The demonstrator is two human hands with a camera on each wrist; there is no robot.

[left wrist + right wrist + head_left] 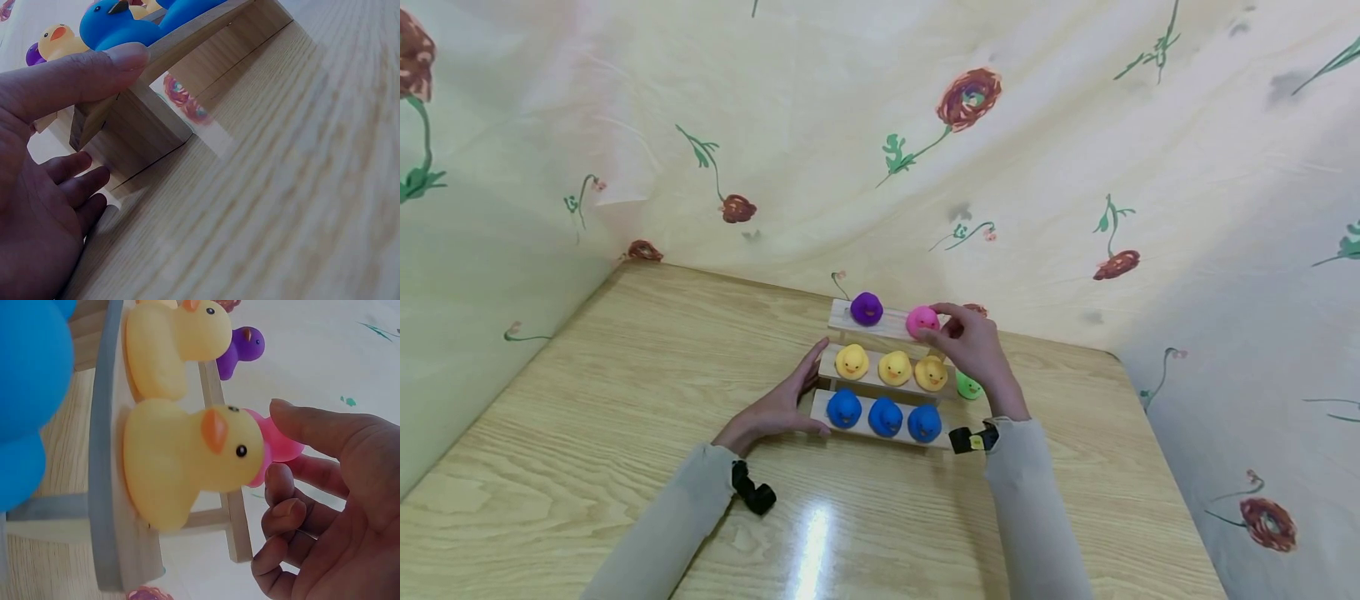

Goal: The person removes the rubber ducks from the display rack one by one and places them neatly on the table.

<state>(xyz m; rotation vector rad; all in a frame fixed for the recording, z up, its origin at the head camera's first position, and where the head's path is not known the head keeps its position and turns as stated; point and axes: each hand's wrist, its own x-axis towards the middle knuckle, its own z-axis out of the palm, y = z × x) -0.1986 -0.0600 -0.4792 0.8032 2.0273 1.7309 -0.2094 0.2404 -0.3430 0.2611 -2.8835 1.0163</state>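
Observation:
A three-tier wooden stand stands on the table. My right hand pinches a pink rubber duck between thumb and fingers at the back tier, where a purple duck sits further left. Three yellow ducks line the middle tier; the front tier carries three blue ducks. My left hand spans the stand's left end. In the left wrist view its thumb lies across the front tier's corner, with the other fingers beside the stand's leg. Whether the pink duck touches the tier, I cannot tell.
A green duck is at the stand's right end, below my right forearm, partly hidden. The wood-grain table runs back to a flower-patterned cloth, which also rises along both sides.

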